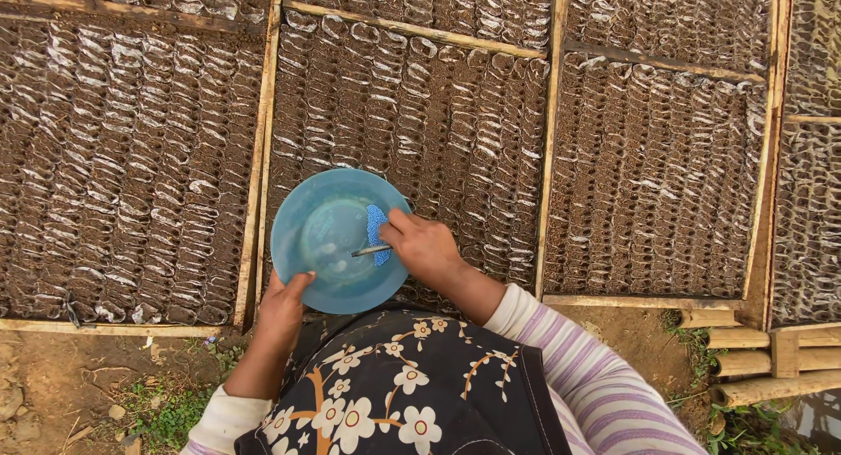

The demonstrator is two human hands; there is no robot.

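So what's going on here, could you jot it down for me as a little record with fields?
Setting: outdoor beds of small soil-filled bags in rows, framed by bamboo poles
Left hand: grips the near rim of a blue bowl
Right hand: reaches into the bowl, pinching a thin metal tool
In the bowl: a patch of small blue granules on the right side
Clothing: striped sleeves, dark flowered apron
Ground: bare earth and some weeds
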